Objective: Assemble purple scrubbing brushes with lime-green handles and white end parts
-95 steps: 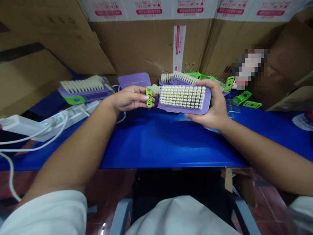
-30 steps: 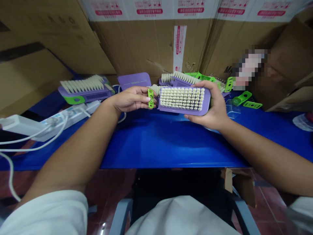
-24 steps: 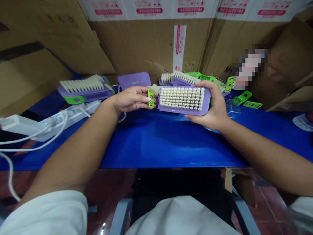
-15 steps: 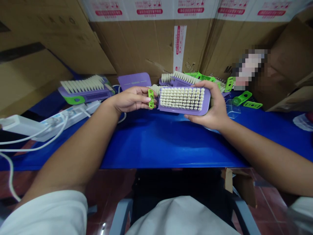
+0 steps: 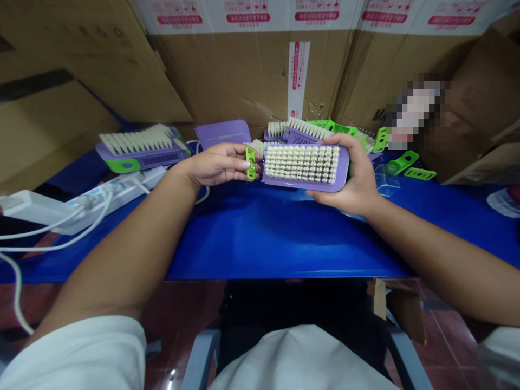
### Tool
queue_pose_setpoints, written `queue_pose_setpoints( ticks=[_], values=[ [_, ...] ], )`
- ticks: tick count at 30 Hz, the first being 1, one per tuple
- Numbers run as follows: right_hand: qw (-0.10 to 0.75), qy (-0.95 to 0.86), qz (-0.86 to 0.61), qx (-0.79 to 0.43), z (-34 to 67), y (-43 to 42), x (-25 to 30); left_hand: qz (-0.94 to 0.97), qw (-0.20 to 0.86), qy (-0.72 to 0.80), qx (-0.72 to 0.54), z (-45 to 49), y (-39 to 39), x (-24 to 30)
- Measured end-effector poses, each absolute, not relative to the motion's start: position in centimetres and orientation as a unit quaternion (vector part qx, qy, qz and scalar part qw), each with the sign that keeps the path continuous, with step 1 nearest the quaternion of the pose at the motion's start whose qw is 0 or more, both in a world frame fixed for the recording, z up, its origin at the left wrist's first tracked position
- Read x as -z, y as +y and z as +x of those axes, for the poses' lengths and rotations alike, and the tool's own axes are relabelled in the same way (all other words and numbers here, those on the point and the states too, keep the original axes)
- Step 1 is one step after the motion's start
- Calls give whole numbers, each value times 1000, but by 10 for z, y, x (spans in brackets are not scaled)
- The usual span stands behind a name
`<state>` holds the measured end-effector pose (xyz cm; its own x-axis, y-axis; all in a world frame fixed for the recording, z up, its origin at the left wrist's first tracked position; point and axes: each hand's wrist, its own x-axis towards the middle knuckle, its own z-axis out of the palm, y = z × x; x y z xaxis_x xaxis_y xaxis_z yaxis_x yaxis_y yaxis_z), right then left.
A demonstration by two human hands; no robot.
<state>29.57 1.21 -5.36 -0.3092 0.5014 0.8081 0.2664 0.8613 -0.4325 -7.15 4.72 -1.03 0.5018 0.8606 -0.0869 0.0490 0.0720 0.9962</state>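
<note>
My right hand [image 5: 356, 179] grips a purple brush [image 5: 304, 167] by its right end, white bristles facing up, above the blue table [image 5: 284, 233]. My left hand [image 5: 215, 164] pinches a small green plastic clip [image 5: 251, 163] and holds it against the brush's left end. Both hands hover over the table's middle.
A finished purple and green brush [image 5: 140, 149] lies at the back left. A purple plate [image 5: 223, 132], more brushes [image 5: 298, 130] and green parts [image 5: 408, 165] lie at the back. A white power strip with cables [image 5: 60, 208] sits at the left. Cardboard boxes [image 5: 252, 76] wall the back.
The green clip has closed in slightly on the brush's left end since the earliest frame. Otherwise both hands hold nearly still.
</note>
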Motion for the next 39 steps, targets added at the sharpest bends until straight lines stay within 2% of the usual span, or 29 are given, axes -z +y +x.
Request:
queue_pose_setpoints(
  ticks=[15,28,39],
  values=[
    [532,-793,-277,-106,297,11,51,599,632,374,-319,-67,44,8],
    [540,-810,-207,-95,298,14,55,612,622,387,-298,-62,39,5],
    [524,-808,-245,-117,298,10,53,602,646,363,-298,-59,38,4]
  ],
)
